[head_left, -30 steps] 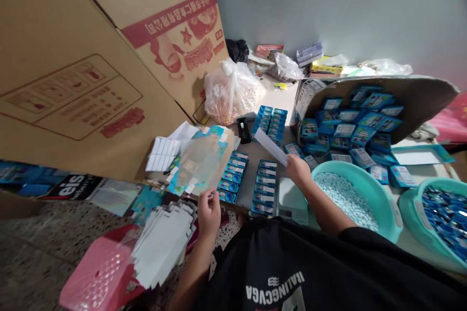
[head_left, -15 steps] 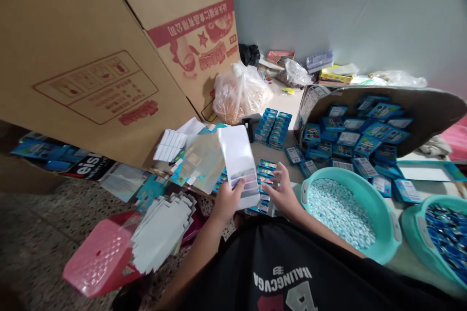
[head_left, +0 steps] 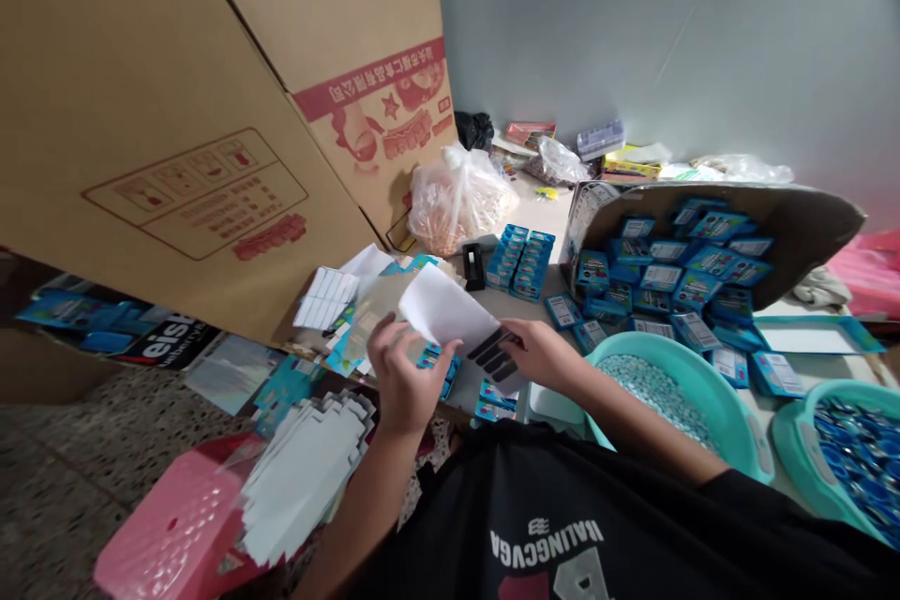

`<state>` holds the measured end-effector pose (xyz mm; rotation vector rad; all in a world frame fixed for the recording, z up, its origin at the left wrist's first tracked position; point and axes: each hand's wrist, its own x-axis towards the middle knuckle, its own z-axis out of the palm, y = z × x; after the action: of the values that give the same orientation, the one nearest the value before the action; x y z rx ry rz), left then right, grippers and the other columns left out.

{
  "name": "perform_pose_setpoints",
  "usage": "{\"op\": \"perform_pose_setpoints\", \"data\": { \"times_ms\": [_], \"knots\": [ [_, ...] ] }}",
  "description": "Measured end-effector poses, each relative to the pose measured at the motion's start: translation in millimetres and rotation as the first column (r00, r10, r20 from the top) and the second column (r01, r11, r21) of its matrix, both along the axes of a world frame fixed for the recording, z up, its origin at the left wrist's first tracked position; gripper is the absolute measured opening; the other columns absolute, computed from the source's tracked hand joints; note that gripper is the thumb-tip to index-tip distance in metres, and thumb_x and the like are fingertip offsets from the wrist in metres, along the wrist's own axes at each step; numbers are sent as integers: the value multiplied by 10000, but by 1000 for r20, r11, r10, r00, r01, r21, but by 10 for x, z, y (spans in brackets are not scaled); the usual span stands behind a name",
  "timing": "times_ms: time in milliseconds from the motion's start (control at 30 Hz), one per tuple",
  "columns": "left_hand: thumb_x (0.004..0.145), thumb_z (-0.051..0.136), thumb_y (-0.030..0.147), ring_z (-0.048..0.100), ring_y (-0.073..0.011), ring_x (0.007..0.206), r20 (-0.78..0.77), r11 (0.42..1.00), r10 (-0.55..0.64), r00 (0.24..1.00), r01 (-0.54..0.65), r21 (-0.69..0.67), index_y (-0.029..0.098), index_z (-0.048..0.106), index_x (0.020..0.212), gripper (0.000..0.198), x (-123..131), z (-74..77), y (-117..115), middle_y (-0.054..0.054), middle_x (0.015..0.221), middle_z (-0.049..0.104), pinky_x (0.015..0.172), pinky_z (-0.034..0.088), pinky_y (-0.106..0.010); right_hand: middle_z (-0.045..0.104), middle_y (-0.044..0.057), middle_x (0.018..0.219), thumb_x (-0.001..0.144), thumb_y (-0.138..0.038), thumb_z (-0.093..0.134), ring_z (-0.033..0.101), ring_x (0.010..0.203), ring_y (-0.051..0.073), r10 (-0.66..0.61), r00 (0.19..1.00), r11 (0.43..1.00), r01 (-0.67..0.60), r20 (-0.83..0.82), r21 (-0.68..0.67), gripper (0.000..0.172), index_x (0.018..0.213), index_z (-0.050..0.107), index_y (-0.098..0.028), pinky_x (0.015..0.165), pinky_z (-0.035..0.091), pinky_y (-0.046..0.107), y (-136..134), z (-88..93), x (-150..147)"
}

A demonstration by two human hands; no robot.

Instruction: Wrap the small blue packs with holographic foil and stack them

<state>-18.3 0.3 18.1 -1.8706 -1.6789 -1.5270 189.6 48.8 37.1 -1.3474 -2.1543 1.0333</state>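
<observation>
A white label sheet (head_left: 450,309), with a row of dark bands across its lower right end, is held in the air above the near edge of the work table (head_left: 538,211). The right hand (head_left: 541,352) pinches that banded end between thumb and fingers. The left hand (head_left: 408,375) is at the sheet's left side, fingers curled and thumb reaching toward the paper; whether it grips the edge or a single label cannot be told.

Beneath the sheet, partly hidden, lie a left row of blue blister packs (head_left: 450,377) and a right row of packs (head_left: 492,400), both close to the table's near edge. Farther back stand two more rows of blue packs (head_left: 531,262), with a black holder (head_left: 473,267) just left of them. To the right, the forearm passes over the rim of a teal tub of pale sweets (head_left: 759,441), and behind that an open carton (head_left: 808,211) lies on its side, filled with blue boxes (head_left: 696,286).

The sheet looks thin and bows upward, so a tug against the pinch at one end could crease it or tear a band. A low sweep of either hand could knock the packs askew or over the near edge, and a dropped elbow might tip the tub.
</observation>
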Motion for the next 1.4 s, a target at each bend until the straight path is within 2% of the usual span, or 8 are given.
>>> {"op": "perform_pose_setpoints", "data": {
  "times_ms": [100,233,700,867,1000,1133,1267,1400],
  "knots": [
    [761,771,285,472,-291,1299,-398,991,-121,909,134,4,240,592,1080,369,6,114,-84,-96,1138,617,1137,272,-549,740,92,889,839,-156,516,659,780,217,152,942,977,-189,298,101,251,1021,688,-181,632,366,264,3,146,1],
    [925,569,259,606,-217,1152,-458,908,-387,800,243,-342,229,574,1255,331,87,83,-110,-64,1136,703,1200,99,-518,740,117,858,872,-185,497,663,754,219,240,864,930,-336,443,150,204,879,700,-180,622,343,275,-69,210,-97],
    [870,649,210,524,-267,1296,-453,906,-423,784,379,-189,200,630,1161,292,-107,-299,-101,-89,1262,670,1147,314,-507,715,17,739,819,-152,579,585,639,127,145,989,989,-145,35,2,185,868,754,-188,597,367,213,-15,136,-140],
    [862,611,117,596,-207,1218,-252,789,-615,747,589,-177,205,612,1033,192,-99,-442,-141,-80,1165,716,1056,466,-421,720,34,752,815,-224,609,610,671,154,-64,998,998,64,-7,-20,165,856,751,-150,607,412,225,193,-160,-8],
    [867,638,242,719,-172,877,421,917,-251,872,353,-186,200,541,945,132,-26,-664,-191,-72,920,735,833,582,-349,732,105,932,854,-260,561,667,809,222,-434,886,879,456,162,-139,300,1078,701,-118,688,486,281,429,-611,287],
    [796,710,376,706,-173,800,770,863,107,629,326,-387,174,484,1119,444,-127,-809,-71,-58,847,713,770,569,-327,568,258,1282,786,-135,577,542,1157,368,-559,762,814,580,327,40,589,1369,505,-88,930,419,484,428,-815,458],
    [720,743,442,703,-191,838,811,737,256,527,436,-516,135,558,1149,558,-309,-903,123,-82,866,725,787,548,-322,506,211,1346,864,-167,523,459,1248,332,-424,865,895,354,270,270,528,1390,481,-143,1039,344,488,323,-723,181],
    [678,738,498,699,-207,827,792,658,256,555,501,-563,119,657,941,469,-362,-1043,251,-102,854,737,765,539,-316,613,119,1191,902,-345,568,595,1038,217,60,996,998,-61,-68,-11,428,1298,564,-184,916,461,338,285,-774,-394]
  ]
}}
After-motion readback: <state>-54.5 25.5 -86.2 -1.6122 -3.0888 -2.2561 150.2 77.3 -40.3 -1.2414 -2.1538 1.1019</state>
